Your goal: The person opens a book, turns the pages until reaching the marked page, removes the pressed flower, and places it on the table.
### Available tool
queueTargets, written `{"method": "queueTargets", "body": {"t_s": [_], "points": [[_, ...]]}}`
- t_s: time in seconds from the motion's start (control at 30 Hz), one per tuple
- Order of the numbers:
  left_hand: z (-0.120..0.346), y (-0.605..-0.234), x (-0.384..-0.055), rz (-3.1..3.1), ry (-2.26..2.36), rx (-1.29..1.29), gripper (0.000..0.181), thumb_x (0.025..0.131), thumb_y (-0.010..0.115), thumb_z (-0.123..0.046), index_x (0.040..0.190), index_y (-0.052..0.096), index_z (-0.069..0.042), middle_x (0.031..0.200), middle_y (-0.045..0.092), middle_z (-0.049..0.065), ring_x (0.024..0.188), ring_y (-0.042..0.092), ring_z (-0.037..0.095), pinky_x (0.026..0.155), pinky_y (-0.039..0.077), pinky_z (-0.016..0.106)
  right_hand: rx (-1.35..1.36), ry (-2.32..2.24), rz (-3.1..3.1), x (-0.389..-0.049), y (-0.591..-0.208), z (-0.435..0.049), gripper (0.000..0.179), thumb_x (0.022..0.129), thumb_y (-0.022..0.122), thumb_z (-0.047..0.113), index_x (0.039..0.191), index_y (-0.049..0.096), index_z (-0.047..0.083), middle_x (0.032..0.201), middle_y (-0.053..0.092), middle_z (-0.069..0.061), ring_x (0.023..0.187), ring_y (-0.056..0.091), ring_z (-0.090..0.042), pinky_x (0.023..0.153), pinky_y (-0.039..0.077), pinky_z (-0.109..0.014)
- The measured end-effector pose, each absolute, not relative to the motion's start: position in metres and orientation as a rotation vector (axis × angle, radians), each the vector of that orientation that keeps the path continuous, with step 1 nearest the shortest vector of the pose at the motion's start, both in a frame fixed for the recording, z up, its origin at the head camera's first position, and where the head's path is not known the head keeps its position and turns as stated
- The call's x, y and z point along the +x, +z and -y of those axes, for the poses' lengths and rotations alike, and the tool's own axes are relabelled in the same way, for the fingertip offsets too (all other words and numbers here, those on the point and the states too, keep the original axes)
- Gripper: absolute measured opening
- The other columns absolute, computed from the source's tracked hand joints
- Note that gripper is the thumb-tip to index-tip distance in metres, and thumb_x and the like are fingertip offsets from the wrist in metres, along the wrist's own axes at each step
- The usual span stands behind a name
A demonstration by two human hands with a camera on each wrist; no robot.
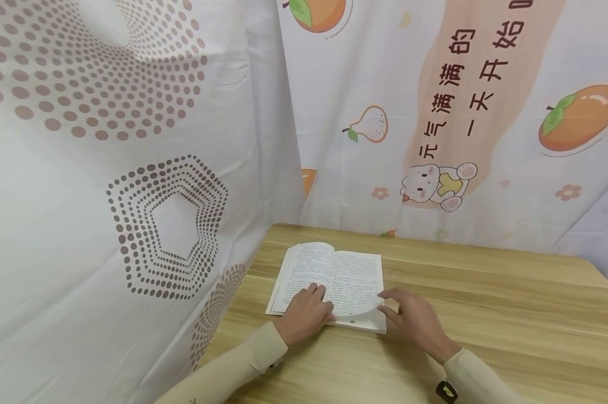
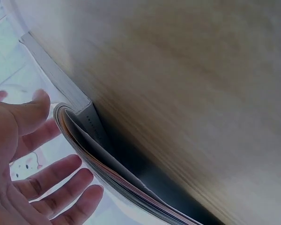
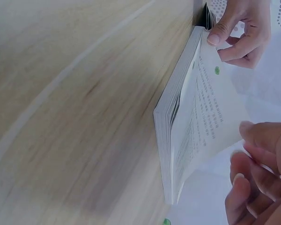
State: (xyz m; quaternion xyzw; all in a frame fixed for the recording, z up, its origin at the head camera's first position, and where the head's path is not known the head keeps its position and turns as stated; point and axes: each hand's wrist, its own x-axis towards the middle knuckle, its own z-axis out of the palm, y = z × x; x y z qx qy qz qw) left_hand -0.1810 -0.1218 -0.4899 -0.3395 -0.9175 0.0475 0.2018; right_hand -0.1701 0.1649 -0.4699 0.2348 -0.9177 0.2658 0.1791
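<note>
An open book (image 1: pixel 304 270) with printed pages lies on the wooden table, its left-hand stack of pages curving up near the spine. My left hand (image 1: pixel 306 314) rests over the lower part near the spine, its fingers loosely spread along the pages in the left wrist view. With thumb and fingertips, my right hand (image 1: pixel 417 320) pinches the lower outer corner of a right-hand page (image 3: pixel 210 98). That page is lifted off the stack, and print with a small green mark shows on its underside in the right wrist view.
The wooden table (image 1: pixel 506 303) extends to the right of the book. A white patterned cloth (image 1: pixel 177 224) hangs close along the left side, and another cloth with fruit prints (image 1: pixel 354 185) hangs behind the table's far edge. A dark wristband (image 1: pixel 446 391) sits on the right wrist.
</note>
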Motion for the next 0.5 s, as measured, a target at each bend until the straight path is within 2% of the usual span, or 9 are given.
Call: {"method": "queueTargets", "body": {"t_s": [0.13, 0.23, 0.37, 0.5], "points": [[0.121, -0.489, -0.180, 2.561, 0.170, -0.923, 0.023, 0.097, 0.072, -0.039, 0.092, 0.072, -0.017, 0.086, 0.056, -0.001, 0.075, 0.047, 0.014, 0.058, 0.040, 0.025, 0.623, 0.742, 2.576, -0.169, -0.471, -0.168, 0.037, 0.081, 0.088, 0.015, 0.114, 0.074, 0.006, 0.105, 0.074, -0.007, 0.056, 0.048, 0.004, 0.050, 0.044, -0.021], [0.121, -0.489, -0.179, 2.524, 0.183, -0.904, 0.023, 0.095, 0.074, -0.034, 0.097, 0.066, -0.013, 0.087, 0.058, 0.000, 0.076, 0.051, 0.015, 0.060, 0.044, 0.025, 0.616, 0.720, 2.637, -0.167, -0.474, -0.171, 0.038, 0.081, 0.088, 0.017, 0.115, 0.074, 0.006, 0.106, 0.073, -0.006, 0.067, 0.060, -0.007, 0.058, 0.051, -0.027], [0.121, -0.490, -0.179, 2.465, 0.136, -0.917, 0.021, 0.093, 0.077, -0.023, 0.097, 0.060, -0.011, 0.084, 0.055, 0.000, 0.073, 0.049, 0.014, 0.059, 0.041, 0.024, 0.652, 0.690, 2.742, -0.164, -0.481, -0.171, 0.035, 0.081, 0.087, 0.018, 0.113, 0.076, 0.009, 0.108, 0.073, -0.006, 0.089, 0.070, -0.024, 0.073, 0.058, -0.041], [0.119, -0.490, -0.181, 2.424, 0.081, -0.995, 0.009, 0.094, 0.073, -0.011, 0.101, 0.070, -0.014, 0.085, 0.052, -0.002, 0.074, 0.042, 0.012, 0.060, 0.036, 0.021, 0.716, 0.667, 2.780, -0.162, -0.488, -0.172, 0.033, 0.080, 0.088, 0.020, 0.109, 0.076, 0.012, 0.109, 0.072, -0.003, 0.093, 0.070, -0.025, 0.077, 0.057, -0.044]]}}
